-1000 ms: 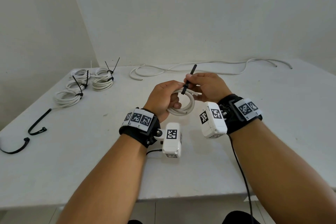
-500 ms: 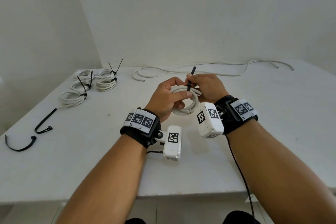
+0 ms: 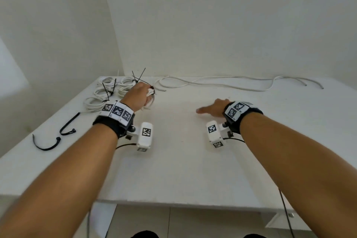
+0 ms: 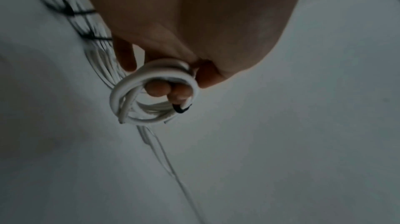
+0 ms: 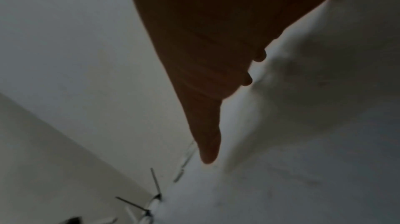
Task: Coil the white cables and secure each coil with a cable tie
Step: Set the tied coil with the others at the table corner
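My left hand grips a small white cable coil bound by a black cable tie, out at the far left of the table beside the finished coils. Two fingertips curl through the coil's loop. My right hand lies flat and empty on the table at centre right, fingers straight in the right wrist view. Long uncoiled white cables run along the table's back edge.
Several tied coils with upright black tie tails sit at the back left corner. Two loose black cable ties lie near the table's left edge. Walls close in behind and to the left. The white table ends at the front edge.
Both hands were together at the table's middle, working the tie on the coil. The right hand has let go and dropped flat; the left has carried the coil out to the back-left pile.
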{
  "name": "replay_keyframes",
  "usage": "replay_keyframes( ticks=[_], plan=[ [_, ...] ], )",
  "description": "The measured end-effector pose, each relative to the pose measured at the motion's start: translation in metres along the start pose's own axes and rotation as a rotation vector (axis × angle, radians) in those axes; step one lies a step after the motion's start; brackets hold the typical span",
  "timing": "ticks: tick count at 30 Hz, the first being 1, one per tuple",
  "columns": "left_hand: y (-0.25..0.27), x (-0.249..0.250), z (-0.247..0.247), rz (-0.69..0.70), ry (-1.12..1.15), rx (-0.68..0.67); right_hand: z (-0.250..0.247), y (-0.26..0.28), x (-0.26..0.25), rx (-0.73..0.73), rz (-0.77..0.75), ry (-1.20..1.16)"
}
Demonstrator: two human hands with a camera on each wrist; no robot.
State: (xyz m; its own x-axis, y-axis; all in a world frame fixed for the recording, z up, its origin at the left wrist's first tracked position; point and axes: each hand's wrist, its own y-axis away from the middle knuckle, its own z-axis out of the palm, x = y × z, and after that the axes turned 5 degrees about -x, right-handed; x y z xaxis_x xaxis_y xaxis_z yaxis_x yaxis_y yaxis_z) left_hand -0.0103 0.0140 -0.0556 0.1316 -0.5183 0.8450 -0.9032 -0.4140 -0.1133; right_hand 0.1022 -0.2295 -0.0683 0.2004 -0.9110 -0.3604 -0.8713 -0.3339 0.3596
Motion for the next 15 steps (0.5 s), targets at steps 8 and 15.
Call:
replay_keyframes(
  ticks=[8,15],
  plan=[
    [-0.016,-0.054,-0.051,-0.149,-0.645,0.026,0.022,-0.039,0.020,-0.026,0.103,-0.007],
    [-0.037,-0.058,-0.058,-0.190,-0.859,0.003,0.023,-0.043,0.021,-0.024,0.094,-0.015]
  ],
)
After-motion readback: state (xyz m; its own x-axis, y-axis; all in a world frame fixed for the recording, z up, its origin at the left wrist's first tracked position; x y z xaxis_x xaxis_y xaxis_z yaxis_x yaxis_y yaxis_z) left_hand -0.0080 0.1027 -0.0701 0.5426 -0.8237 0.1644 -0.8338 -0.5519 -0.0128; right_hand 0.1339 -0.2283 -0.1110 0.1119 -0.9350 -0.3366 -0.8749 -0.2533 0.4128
